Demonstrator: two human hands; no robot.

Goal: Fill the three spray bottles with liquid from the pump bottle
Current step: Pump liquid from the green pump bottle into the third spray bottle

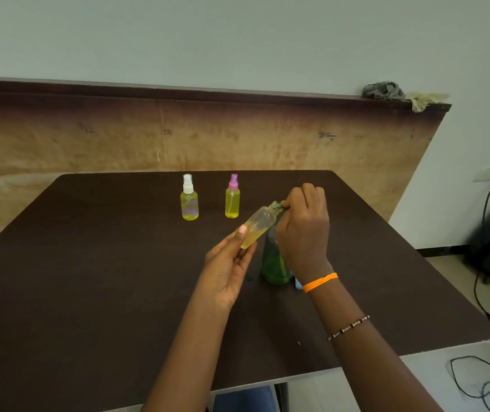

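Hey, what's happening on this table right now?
A person is filling small bottles. The left hand holds an uncapped bottle, tilted and partly full of yellow liquid, with its neck at the spout of the green pump bottle. The right hand rests on top of the pump. Two capped spray bottles, white-topped and pink-topped, stand behind, already full.

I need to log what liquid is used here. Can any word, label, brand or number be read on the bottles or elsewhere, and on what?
None can be read.
Two capped spray bottles: no label shows.
Open spray bottle, held tilted in the left hand: plain.
Green pump bottle, mostly behind the right hand: no print visible.
Back board: dark marks, too blurred to read.
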